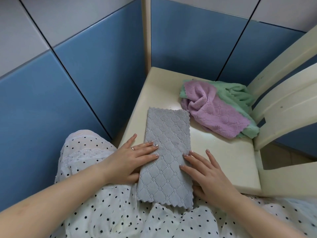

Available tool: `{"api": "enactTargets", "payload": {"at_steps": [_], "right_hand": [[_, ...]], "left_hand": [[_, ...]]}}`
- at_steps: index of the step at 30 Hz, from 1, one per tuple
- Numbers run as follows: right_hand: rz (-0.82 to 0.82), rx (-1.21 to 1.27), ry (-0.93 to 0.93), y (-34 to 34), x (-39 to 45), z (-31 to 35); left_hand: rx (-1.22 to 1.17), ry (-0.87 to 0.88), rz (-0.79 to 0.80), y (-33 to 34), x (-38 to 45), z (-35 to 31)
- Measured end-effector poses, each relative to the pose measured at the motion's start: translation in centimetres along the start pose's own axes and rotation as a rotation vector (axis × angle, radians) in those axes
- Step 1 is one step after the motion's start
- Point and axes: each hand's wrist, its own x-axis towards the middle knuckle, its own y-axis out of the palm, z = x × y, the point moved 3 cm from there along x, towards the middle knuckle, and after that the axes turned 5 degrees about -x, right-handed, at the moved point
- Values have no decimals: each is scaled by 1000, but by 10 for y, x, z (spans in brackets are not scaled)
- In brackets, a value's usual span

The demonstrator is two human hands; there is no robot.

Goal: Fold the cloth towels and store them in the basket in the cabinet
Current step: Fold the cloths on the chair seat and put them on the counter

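A grey quilted towel [167,152] lies folded into a long strip on the cream chair seat [223,152], its near end hanging over the seat's front edge onto my lap. My left hand [133,158] rests flat on the strip's left edge, fingers straight. My right hand [207,172] lies flat against its right edge, fingers straight. A crumpled purple towel [211,107] sits on top of a green towel [238,93] at the back right of the seat. No basket or cabinet is in view.
The chair's cream backrest slats [283,93] rise on the right. Blue and grey wall panels [85,74] stand close behind and to the left. My white polka-dot skirt [111,212] covers the foreground.
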Motion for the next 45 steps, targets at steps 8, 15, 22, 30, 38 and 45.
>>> {"api": "enactTargets", "payload": {"at_steps": [8,15,22,30,38,45], "right_hand": [[-198,500,418,-12,21,2],[-111,615,707,-24,71,-23],[75,522,807,-17,101,-46],[205,424,837,-11,119,-59],[235,447,881,-11,122,-62],[157,665,999,-11,109,-65]], "left_hand": [[-327,-113,-108,-5,7,8],[-707,-535,-362,-25,22,14],[-741,-641,-373,-33,38,18],[-685,-734,-420,-34,49,25],[-624,-794,-331,-36,59,34],[-682,-837,-283,-39,57,36]]}}
